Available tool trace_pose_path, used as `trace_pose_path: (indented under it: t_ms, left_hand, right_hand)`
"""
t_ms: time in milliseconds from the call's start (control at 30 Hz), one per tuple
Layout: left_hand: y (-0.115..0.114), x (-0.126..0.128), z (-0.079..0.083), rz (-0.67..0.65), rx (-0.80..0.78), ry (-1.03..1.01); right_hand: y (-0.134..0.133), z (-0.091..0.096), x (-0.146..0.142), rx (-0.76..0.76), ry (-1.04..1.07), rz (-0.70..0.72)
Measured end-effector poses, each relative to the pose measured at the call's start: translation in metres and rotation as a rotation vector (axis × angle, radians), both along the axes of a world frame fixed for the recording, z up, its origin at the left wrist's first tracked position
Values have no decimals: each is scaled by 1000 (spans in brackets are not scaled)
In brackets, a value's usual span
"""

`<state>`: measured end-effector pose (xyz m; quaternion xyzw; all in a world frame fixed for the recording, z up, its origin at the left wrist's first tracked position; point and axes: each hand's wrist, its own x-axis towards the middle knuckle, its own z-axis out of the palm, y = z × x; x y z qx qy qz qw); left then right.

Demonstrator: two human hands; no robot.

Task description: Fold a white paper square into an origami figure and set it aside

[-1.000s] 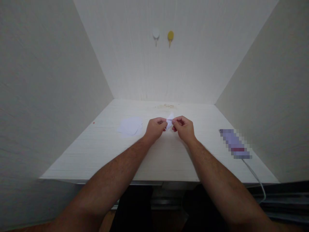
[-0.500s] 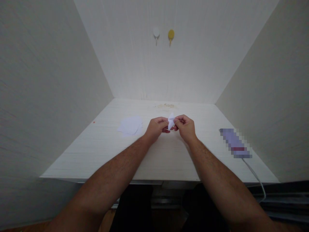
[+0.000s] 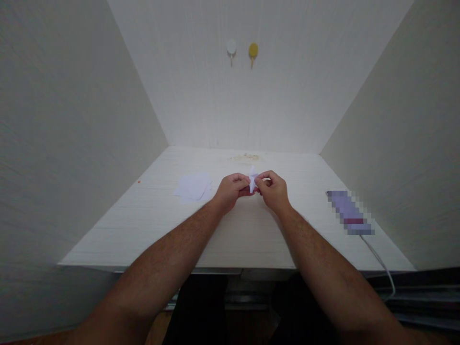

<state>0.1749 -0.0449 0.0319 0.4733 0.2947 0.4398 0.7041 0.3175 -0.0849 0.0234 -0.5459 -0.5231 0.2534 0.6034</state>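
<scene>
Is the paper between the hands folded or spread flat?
Folded: the held paper shows angled faces and narrows to a point at top.

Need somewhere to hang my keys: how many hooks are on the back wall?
2: a white hook and, to its right, a yellow hook, both high on the back wall.

Fingertips of the left hand (image 3: 232, 192) and right hand (image 3: 275, 192) cover parts of the folded paper (image 3: 252, 183); its crease pattern is too small to resolve. Overlap in the paper stack (image 3: 193, 186) prevents a sheet count. Pixelation masks the flat device (image 3: 347, 208), display included. Its cable (image 3: 391, 278) is lost in shadow at the lower end. The red speck (image 3: 139, 182) is too small to identify. The bottom edge crops both arms (image 3: 319, 261).
</scene>
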Motion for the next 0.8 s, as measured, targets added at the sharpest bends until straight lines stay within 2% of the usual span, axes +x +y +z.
trace_pose_path:
  t_ms: [133,433,800]
  left_hand:
    - [1,-1,1,42,-13,-31]
    - [1,-2,2,71,-1,-49]
    - [1,-3,4,94,19,-49]
  right_hand:
    - [-1,-2,1,19,-82,26]
    - [-2,-4,1,-16,-68,190]
    - [-2,-5,1,-11,-74,185]
